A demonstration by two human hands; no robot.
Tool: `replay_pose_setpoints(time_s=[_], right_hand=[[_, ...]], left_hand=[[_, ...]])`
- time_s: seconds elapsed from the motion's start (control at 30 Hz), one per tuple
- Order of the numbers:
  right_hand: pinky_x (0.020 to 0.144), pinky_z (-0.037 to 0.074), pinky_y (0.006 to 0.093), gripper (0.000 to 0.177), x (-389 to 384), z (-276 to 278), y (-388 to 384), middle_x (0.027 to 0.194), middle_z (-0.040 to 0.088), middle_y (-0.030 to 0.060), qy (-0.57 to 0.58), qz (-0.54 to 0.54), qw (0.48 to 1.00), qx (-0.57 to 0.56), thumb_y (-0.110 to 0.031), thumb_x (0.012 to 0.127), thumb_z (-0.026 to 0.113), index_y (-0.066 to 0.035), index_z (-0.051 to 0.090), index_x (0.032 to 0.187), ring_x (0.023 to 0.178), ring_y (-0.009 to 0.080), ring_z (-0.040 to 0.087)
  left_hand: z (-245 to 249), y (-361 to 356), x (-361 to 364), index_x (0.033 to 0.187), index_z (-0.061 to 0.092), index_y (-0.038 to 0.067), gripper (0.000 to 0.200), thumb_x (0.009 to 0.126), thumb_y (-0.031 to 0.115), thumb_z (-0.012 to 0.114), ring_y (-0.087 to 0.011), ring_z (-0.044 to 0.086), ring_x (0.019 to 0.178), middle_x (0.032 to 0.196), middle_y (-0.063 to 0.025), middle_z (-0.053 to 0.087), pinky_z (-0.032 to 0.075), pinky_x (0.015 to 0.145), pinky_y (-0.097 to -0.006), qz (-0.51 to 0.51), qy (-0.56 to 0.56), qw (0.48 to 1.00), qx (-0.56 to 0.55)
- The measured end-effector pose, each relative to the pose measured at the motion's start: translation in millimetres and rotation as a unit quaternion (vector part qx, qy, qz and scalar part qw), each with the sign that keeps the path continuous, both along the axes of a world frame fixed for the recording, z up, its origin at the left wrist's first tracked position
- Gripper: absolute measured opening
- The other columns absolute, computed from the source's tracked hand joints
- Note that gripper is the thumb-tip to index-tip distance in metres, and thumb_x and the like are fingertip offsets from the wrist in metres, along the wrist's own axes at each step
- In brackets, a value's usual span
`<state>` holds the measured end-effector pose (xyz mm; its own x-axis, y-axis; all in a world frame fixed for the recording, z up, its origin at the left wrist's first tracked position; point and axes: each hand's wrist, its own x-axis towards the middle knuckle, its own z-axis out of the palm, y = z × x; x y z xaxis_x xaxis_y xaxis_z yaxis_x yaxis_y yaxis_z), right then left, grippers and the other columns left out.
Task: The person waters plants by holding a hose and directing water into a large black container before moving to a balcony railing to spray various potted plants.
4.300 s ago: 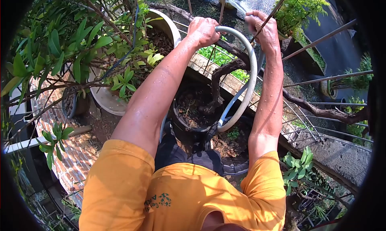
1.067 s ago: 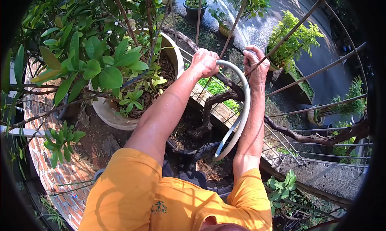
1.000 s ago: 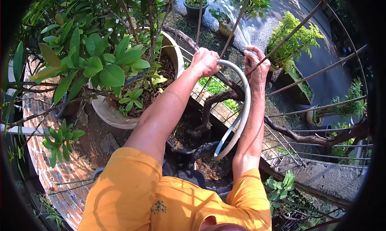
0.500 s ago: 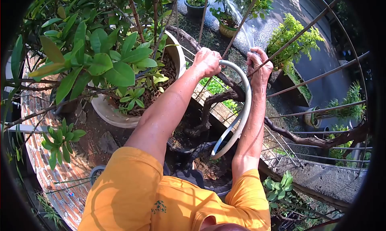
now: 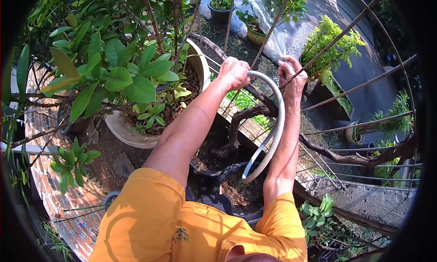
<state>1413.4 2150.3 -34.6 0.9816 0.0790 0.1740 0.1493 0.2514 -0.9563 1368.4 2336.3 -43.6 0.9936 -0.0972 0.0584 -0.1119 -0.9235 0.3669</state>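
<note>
My left hand (image 5: 234,74) is closed around a pale garden hose (image 5: 281,110), beside a thick woody vine (image 5: 260,98). From that fist the hose arches right, drops in a long loop to about elbow level, and turns back up toward my other hand. My right hand (image 5: 292,76) is closed on the hose's end near the metal bars, its fingers bunched at the tip. A fanned stream of water (image 5: 268,23) sprays from there, away from me, toward potted plants. The hose end itself is mostly hidden by my fingers.
Metal bars (image 5: 341,42) fan out around my right arm. A large white pot (image 5: 199,64) with a leafy shrub (image 5: 120,79) stands at left. Beyond the bars are a yellow-green bush (image 5: 332,43), a dark pot (image 5: 220,11) and a paved lane (image 5: 364,64). Below lies a concrete ledge (image 5: 364,200).
The water spray fans out wider and has swung slightly left. My right hand has shifted slightly, and the hose loop's bottom has moved a little right. Both hands keep their hold.
</note>
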Motion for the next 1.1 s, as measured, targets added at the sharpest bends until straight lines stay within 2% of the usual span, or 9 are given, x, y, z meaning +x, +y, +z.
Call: replay_pose_setpoints(time_s=[0.23, 0.33, 0.43, 0.53, 0.67, 0.8, 0.83, 0.97, 1.1], right_hand=[[0.035, 0.025, 0.0164, 0.018, -0.8, 0.9, -0.9, 0.059, 0.054, -0.0002, -0.003, 0.014, 1.000, 0.000, -0.004, 0.080, 0.066, -0.002, 0.063, 0.097, 0.040, 0.0016, 0.038], [0.037, 0.025, 0.0164, 0.018, -0.2, -0.3, -1.5, 0.059, 0.055, -0.0009, -0.002, 0.016, 1.000, 0.002, -0.005, 0.079, 0.067, -0.002, 0.064, 0.096, 0.043, 0.0017, 0.042], [0.038, 0.025, 0.0164, 0.018, -1.4, 1.1, -1.3, 0.059, 0.055, -0.0011, 0.001, 0.016, 1.000, -0.002, -0.005, 0.079, 0.067, -0.002, 0.065, 0.096, 0.044, 0.0018, 0.044], [0.038, 0.026, 0.0164, 0.018, -2.1, 0.6, -0.8, 0.059, 0.055, -0.0012, -0.005, 0.005, 1.000, 0.000, -0.005, 0.079, 0.067, -0.002, 0.065, 0.096, 0.044, 0.0018, 0.044], [0.038, 0.026, 0.0164, 0.018, -1.4, -1.2, -0.7, 0.059, 0.055, -0.0014, -0.010, -0.003, 1.000, 0.015, -0.005, 0.078, 0.068, -0.002, 0.065, 0.096, 0.044, 0.0017, 0.043], [0.037, 0.023, 0.0177, 0.017, -1.3, 0.3, 0.6, 0.057, 0.054, -0.0018, -0.005, 0.011, 0.999, 0.043, -0.003, 0.079, 0.067, -0.002, 0.065, 0.096, 0.043, 0.0020, 0.041], [0.037, 0.023, 0.0178, 0.017, -0.7, 2.0, 0.9, 0.057, 0.054, -0.0017, -0.010, 0.012, 0.999, 0.039, -0.003, 0.079, 0.067, -0.002, 0.065, 0.095, 0.043, 0.0021, 0.041], [0.038, 0.027, 0.0173, 0.016, -3.6, 1.1, -2.8, 0.057, 0.055, -0.0016, -0.004, 0.004, 1.000, -0.007, -0.003, 0.079, 0.067, -0.003, 0.066, 0.095, 0.044, 0.0026, 0.044], [0.038, 0.028, 0.0173, 0.017, -8.2, 4.3, -7.4, 0.058, 0.056, -0.0019, -0.003, 0.001, 1.000, 0.002, -0.003, 0.078, 0.067, -0.004, 0.066, 0.095, 0.044, 0.0022, 0.045]], left_hand=[[-8.8, 1.8, 3.3, 0.091, 0.070, 0.019, 0.020, 0.074, 0.025, 0.062, -0.0315, 0.059, 0.095, 0.093, -0.0102, 0.067, 0.046, 0.088, -0.0391, 0.000, -0.019, 1.000, -0.013], [-6.0, 0.1, 2.0, 0.083, 0.073, 0.024, 0.014, 0.075, 0.028, 0.061, -0.0256, 0.061, 0.092, 0.089, -0.0062, 0.068, 0.044, 0.088, -0.0339, 0.006, -0.023, 1.000, 0.015], [-8.3, 0.5, 3.8, 0.083, 0.073, 0.023, 0.015, 0.075, 0.028, 0.061, -0.0259, 0.061, 0.092, 0.088, -0.0067, 0.068, 0.044, 0.087, -0.0347, 0.010, -0.016, 1.000, 0.006], [-14.6, 2.3, 4.8, 0.086, 0.071, 0.021, 0.016, 0.074, 0.024, 0.061, -0.0306, 0.062, 0.088, 0.088, -0.0095, 0.067, 0.049, 0.083, -0.0392, 0.000, -0.049, 0.999, 0.002], [-16.6, 2.5, 6.8, 0.081, 0.069, 0.017, 0.013, 0.074, 0.025, 0.062, -0.0306, 0.063, 0.080, 0.082, -0.0074, 0.067, 0.050, 0.079, -0.0387, -0.014, -0.060, 0.998, 0.000], [-9.7, 0.4, 5.4, 0.094, 0.069, 0.017, 0.022, 0.074, 0.025, 0.063, -0.0304, 0.060, 0.094, 0.095, -0.0078, 0.067, 0.049, 0.085, -0.0386, 0.010, -0.017, 0.999, 0.027], [-12.5, 1.4, 4.2, 0.095, 0.068, 0.016, 0.023, 0.074, 0.025, 0.061, -0.0304, 0.060, 0.093, 0.095, -0.0079, 0.067, 0.049, 0.085, -0.0385, 0.004, -0.042, 0.999, 0.029], [-20.2, 1.9, 5.7, 0.083, 0.072, 0.026, 0.017, 0.076, 0.022, 0.058, -0.0302, 0.062, 0.085, 0.083, -0.0081, 0.067, 0.049, 0.083, -0.0390, -0.002, -0.069, 0.998, 0.002], [-19.5, 1.2, 7.3, 0.086, 0.072, 0.027, 0.017, 0.076, 0.025, 0.058, -0.0290, 0.060, 0.094, 0.092, -0.0072, 0.067, 0.046, 0.089, -0.0382, 0.003, -0.040, 0.999, 0.012]])
